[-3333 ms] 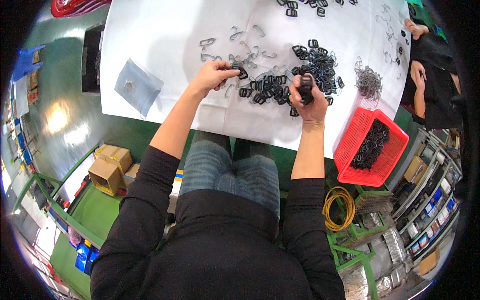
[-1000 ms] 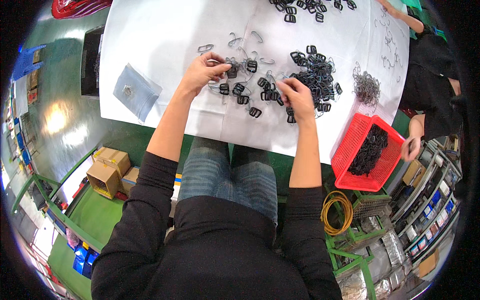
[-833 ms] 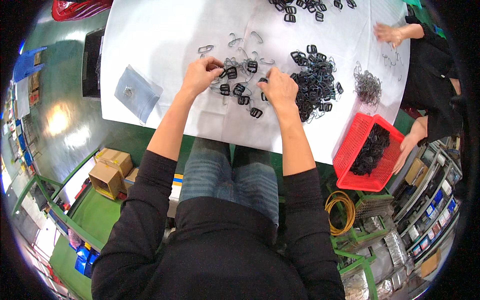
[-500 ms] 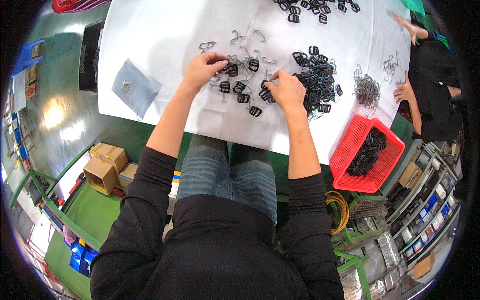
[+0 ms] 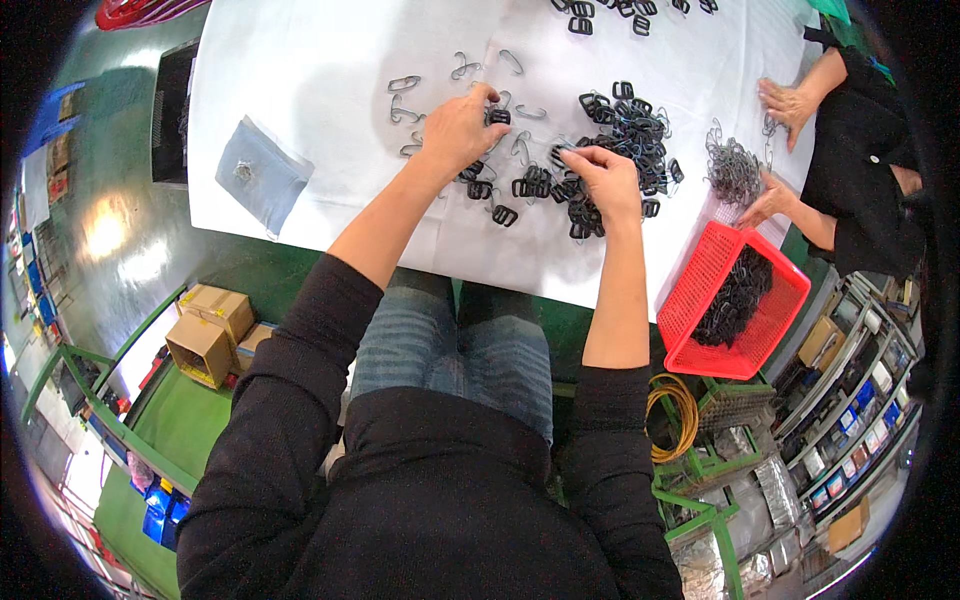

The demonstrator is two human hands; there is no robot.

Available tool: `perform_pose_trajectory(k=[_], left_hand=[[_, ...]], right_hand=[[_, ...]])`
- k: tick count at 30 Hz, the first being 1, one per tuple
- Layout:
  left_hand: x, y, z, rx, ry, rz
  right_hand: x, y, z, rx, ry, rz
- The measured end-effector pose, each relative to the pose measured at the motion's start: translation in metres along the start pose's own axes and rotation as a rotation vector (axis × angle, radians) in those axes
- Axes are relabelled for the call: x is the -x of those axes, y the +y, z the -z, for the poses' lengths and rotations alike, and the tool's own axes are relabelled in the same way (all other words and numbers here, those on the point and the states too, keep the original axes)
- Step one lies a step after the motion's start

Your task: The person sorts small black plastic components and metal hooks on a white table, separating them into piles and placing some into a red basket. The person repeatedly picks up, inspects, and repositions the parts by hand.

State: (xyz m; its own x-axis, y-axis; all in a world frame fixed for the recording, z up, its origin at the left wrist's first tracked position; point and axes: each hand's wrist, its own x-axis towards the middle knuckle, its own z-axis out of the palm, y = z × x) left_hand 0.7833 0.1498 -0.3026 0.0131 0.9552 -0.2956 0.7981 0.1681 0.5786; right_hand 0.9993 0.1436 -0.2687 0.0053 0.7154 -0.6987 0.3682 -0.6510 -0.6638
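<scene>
From the head view, my left hand point(image 5: 460, 131) is over the white table point(image 5: 330, 70), thumb and forefinger parted around a black buckle point(image 5: 498, 117); I cannot tell whether I grip it or it simply lies in the gap. My right hand point(image 5: 610, 183) has thumb and forefinger drawn close together at another dark buckle point(image 5: 558, 153), on the left edge of the big buckle heap point(image 5: 640, 135); I cannot tell whether I am pinching it.

Between and below my hands lie a few more buckles, one of them a stray buckle point(image 5: 505, 215) closest to my edge of the table. Bent grey wire hooks point(image 5: 405, 84) are scattered beyond and to the left of my left hand. Farther left, a bluish plastic bag point(image 5: 275, 205) lies flat with some small pieces showing on it.

To my right, a tangled hook pile point(image 5: 733, 172) sits near the table's edge, with a co-worker's hand point(image 5: 768, 200) just beside it and the co-worker's other hand point(image 5: 790, 104) farther up. Nearer me, a red basket point(image 5: 690, 300) at the table's corner tilts and holds black pieces.
</scene>
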Motion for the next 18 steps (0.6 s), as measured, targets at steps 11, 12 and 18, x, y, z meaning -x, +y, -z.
perform_pose_trajectory(k=[11,12,18], left_hand=[[0.011,-0.014,0.034,0.861,-0.549,0.239],[0.017,-0.015,0.039,1.086,-0.564,0.243],[0.037,-0.015,0.03,1.511,-0.57,0.307]], right_hand=[[0.032,0.039,0.014,-0.573,-0.218,0.102],[0.025,0.039,0.007,-0.284,-0.158,0.031],[0.015,0.047,-0.03,0.146,0.04,0.348]])
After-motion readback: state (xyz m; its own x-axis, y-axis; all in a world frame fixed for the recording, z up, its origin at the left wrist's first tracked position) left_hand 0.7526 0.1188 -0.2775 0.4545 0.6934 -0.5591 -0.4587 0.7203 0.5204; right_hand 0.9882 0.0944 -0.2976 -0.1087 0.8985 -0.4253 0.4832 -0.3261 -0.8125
